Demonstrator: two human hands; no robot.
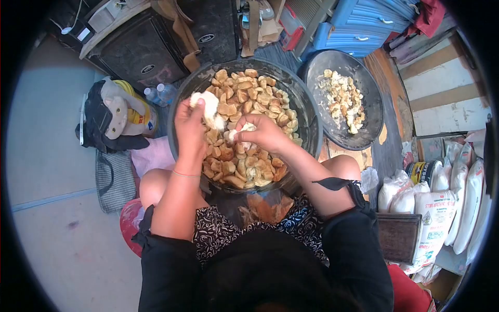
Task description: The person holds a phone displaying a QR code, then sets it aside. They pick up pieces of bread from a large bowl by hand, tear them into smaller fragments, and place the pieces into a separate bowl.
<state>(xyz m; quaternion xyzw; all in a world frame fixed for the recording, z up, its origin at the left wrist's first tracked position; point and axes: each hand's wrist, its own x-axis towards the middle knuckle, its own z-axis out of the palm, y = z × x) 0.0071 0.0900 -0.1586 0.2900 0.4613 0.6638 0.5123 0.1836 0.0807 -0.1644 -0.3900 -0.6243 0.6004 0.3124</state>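
A large dark basin (310,99) stands in front of my knees, full of golden-brown bread pieces (241,96). Over its left side my left hand (189,127) grips a piece of bread (209,106) with its white, torn-looking crumb showing. My right hand (264,134), above the middle of the basin, pinches a smaller white bit of bread (248,127). The two hands are slightly apart, and some fingertips are hidden behind the bread. To the right, a second, shallower black basin (317,104) holds broken pale bread chunks (343,99).
Blue drawers (358,28) and dark cabinets (140,52) line the far side. Plastic bottles (166,93) and a cat-pattern bag (112,109) sit left of the basin. White flour sacks (436,218) and a dark wooden box (397,236) are at right.
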